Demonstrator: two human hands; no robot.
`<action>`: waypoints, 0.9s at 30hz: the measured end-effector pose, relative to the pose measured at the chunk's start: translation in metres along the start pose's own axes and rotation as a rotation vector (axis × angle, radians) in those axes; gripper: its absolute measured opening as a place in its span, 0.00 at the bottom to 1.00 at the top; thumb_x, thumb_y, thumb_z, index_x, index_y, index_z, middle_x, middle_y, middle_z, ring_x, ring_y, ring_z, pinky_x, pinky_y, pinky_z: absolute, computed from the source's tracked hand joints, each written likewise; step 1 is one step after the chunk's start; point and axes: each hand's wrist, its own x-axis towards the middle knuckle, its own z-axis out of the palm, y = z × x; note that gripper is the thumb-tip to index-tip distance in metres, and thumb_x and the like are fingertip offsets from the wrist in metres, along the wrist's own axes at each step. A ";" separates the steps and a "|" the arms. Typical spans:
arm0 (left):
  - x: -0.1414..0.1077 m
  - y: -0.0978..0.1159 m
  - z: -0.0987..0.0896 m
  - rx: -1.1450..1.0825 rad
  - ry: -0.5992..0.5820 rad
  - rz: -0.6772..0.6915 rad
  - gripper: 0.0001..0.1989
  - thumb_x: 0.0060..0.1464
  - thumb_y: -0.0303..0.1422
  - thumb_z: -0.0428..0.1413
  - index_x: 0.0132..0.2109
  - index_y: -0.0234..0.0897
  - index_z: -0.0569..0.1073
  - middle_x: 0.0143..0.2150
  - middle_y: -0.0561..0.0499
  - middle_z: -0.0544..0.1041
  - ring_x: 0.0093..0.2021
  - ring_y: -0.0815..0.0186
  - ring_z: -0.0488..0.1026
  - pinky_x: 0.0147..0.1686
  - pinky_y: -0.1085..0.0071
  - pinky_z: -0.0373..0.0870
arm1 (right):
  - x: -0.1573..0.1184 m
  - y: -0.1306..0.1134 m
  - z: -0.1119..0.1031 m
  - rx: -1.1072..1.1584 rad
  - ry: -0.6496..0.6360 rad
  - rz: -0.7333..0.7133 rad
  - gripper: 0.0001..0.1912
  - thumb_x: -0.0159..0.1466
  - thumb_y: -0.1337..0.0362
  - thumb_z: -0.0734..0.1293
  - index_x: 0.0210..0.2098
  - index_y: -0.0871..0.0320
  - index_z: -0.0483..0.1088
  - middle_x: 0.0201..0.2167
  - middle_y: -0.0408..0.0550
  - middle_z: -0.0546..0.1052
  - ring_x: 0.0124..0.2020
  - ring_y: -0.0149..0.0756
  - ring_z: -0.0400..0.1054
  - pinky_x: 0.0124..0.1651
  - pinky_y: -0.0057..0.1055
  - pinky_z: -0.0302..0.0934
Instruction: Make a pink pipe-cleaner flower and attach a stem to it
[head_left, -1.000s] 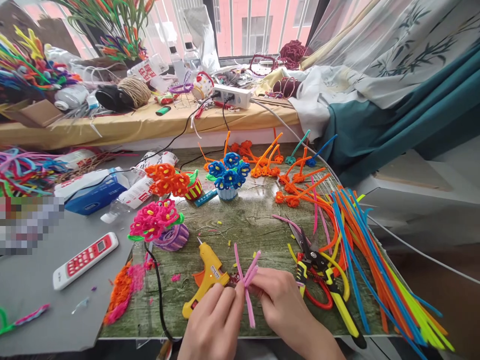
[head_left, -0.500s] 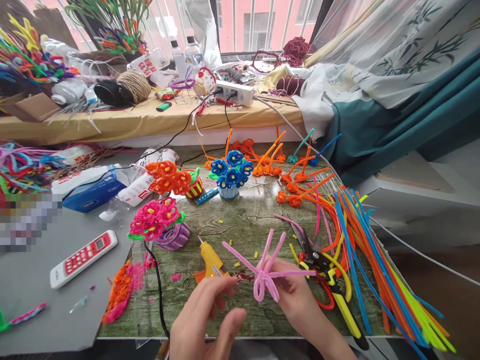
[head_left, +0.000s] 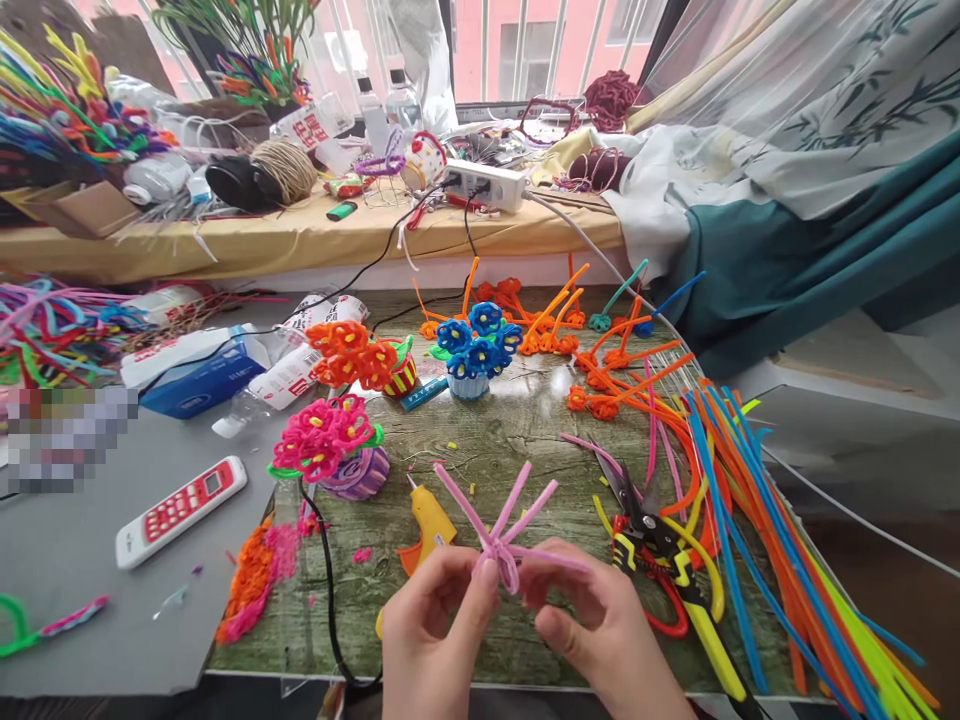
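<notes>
Pink pipe cleaners [head_left: 498, 545], bent into small loops at the bottom with several straight ends fanning out, are pinched at the middle between my left hand's [head_left: 442, 620] thumb and index finger. Close by on the right, my right hand [head_left: 607, 620] has its thumb apart from its curled fingers, and one pink end runs across beside its index finger. Behind my left hand lies a yellow glue gun [head_left: 433, 520], partly covered by it. Scissors-like cutters [head_left: 645, 530] with black and yellow handles lie right of my right hand, by red-handled scissors [head_left: 671, 610].
Finished pipe-cleaner flower pots stand behind: pink [head_left: 330, 435], orange [head_left: 349, 355] and blue [head_left: 480, 350]. Orange flower pieces [head_left: 600, 400] lie at back right. Loose pipe cleaners [head_left: 780, 540] spread along the right edge. A white remote-like handset [head_left: 180, 512] and black cord [head_left: 330, 590] are left.
My left hand has closed on the pink pipe cleaners, which have moved slightly left and turned. My right hand has loosened its hold and its thumb now shows. The view has shifted a little.
</notes>
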 end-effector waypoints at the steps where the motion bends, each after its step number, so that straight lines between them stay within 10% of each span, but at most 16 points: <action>1: 0.000 -0.002 0.000 0.004 -0.004 0.003 0.15 0.47 0.44 0.67 0.28 0.37 0.79 0.23 0.54 0.74 0.27 0.68 0.69 0.30 0.76 0.68 | -0.003 0.001 0.003 -0.004 0.016 0.015 0.24 0.57 0.40 0.71 0.36 0.55 0.80 0.31 0.48 0.79 0.32 0.40 0.72 0.36 0.30 0.68; 5: 0.000 -0.008 0.002 0.034 -0.054 0.077 0.12 0.50 0.42 0.66 0.31 0.37 0.80 0.27 0.52 0.79 0.31 0.64 0.74 0.34 0.74 0.72 | -0.003 -0.002 0.015 -0.064 0.128 0.060 0.15 0.65 0.51 0.69 0.34 0.56 0.81 0.30 0.50 0.82 0.32 0.41 0.76 0.37 0.29 0.70; 16: 0.007 -0.010 -0.004 0.141 0.007 0.248 0.08 0.50 0.39 0.66 0.32 0.39 0.80 0.31 0.54 0.81 0.30 0.67 0.76 0.33 0.77 0.73 | 0.012 -0.025 0.007 -0.394 0.094 -0.395 0.07 0.67 0.68 0.68 0.32 0.57 0.77 0.28 0.45 0.80 0.29 0.32 0.75 0.34 0.21 0.67; 27: 0.005 -0.011 -0.007 0.171 -0.002 0.354 0.04 0.54 0.34 0.64 0.32 0.41 0.81 0.27 0.55 0.80 0.27 0.67 0.75 0.32 0.74 0.73 | 0.013 -0.026 0.006 -0.013 -0.122 0.218 0.16 0.66 0.56 0.67 0.27 0.59 0.74 0.22 0.42 0.71 0.23 0.29 0.61 0.24 0.23 0.57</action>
